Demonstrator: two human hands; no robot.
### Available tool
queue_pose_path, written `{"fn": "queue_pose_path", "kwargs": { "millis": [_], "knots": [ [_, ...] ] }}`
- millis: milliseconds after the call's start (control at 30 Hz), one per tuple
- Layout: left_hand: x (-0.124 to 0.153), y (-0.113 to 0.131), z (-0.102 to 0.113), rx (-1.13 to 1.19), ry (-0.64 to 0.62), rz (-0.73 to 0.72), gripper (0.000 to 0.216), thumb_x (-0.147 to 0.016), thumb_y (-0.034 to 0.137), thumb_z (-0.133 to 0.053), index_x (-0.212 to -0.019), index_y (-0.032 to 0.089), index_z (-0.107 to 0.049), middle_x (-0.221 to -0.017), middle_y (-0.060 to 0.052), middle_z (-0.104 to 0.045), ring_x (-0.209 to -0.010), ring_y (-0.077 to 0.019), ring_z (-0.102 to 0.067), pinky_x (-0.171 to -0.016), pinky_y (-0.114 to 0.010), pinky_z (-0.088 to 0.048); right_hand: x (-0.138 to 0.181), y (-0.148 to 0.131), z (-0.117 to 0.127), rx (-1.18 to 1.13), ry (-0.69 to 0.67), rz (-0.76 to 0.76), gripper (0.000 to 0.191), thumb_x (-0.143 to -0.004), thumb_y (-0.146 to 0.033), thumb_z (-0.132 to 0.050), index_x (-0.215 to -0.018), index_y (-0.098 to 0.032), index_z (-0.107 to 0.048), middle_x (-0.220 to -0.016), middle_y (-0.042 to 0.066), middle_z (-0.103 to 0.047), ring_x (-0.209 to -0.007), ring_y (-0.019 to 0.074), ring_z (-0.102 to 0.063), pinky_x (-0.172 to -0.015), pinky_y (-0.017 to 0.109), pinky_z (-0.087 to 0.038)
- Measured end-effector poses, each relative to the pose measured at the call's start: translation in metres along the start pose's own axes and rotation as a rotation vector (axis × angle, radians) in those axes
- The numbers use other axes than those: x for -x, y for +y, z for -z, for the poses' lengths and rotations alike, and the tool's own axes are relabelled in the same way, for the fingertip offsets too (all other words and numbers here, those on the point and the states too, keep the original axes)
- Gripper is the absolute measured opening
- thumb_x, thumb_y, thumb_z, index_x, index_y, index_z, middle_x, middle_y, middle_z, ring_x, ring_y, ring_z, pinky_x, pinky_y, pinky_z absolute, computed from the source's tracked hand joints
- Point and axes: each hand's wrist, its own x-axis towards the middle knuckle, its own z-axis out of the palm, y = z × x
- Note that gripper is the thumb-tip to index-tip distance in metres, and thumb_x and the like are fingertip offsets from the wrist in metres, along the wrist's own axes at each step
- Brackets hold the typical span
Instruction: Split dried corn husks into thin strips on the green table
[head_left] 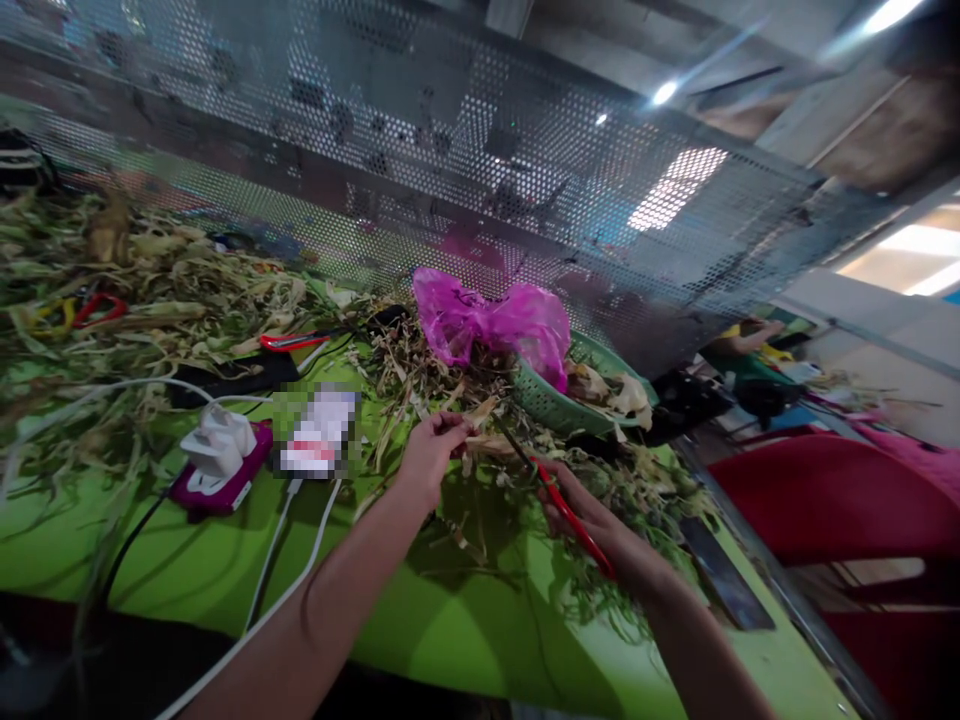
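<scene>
My left hand [433, 452] is closed in a pinch on a dry pale plant stalk [480, 412] over the pile of cut stems. My right hand [592, 520] grips red-handled scissors [559, 500], whose dark blades [514, 440] point up toward the stalk held by the left hand. Both hands work above a heap of dried leaves and stems [495, 470] on a bright green table [450, 620]. Just beyond them stands a green plastic basket [555, 405] with husks in it, and a pink plastic bag [491, 320] lies against it.
A perforated metal screen [480, 150] backs the table. At left lie more dried plant waste [142, 290], other red scissors [292, 342], a white charger on a pink device [221, 450] with cables, and a blurred card. Red chairs [832, 500] stand at right.
</scene>
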Motion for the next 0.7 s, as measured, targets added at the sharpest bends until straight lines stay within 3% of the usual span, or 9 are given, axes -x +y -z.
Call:
{"fn": "queue_pose_path", "kwargs": {
  "millis": [133,700],
  "knots": [
    [0.0,-0.002,0.0,-0.027,-0.01,0.008,0.024,-0.057,0.022,-0.076,-0.074,0.015,-0.06,-0.067,-0.002,-0.064,-0.057,-0.0086,-0.053,-0.052,-0.02,-0.036,-0.006,-0.009,-0.008,0.056,-0.025,0.075,0.055,-0.081,-0.05,-0.061,-0.13,-0.026,-0.051,-0.134,0.009,-0.051,-0.126,0.0278,-0.046,-0.106,0.043,-0.035],
    [0.007,0.002,-0.007,-0.149,-0.033,0.051,0.026,-0.054,0.024,-0.08,-0.065,0.014,-0.059,-0.055,0.002,-0.057,-0.047,-0.0063,-0.045,-0.05,-0.022,-0.034,-0.022,0.003,-0.014,0.106,0.017,0.168,0.042,-0.08,-0.043,-0.063,-0.116,-0.021,-0.062,-0.112,0.008,-0.065,-0.103,0.0254,-0.06,-0.091,0.038,-0.048]
  ]
}}
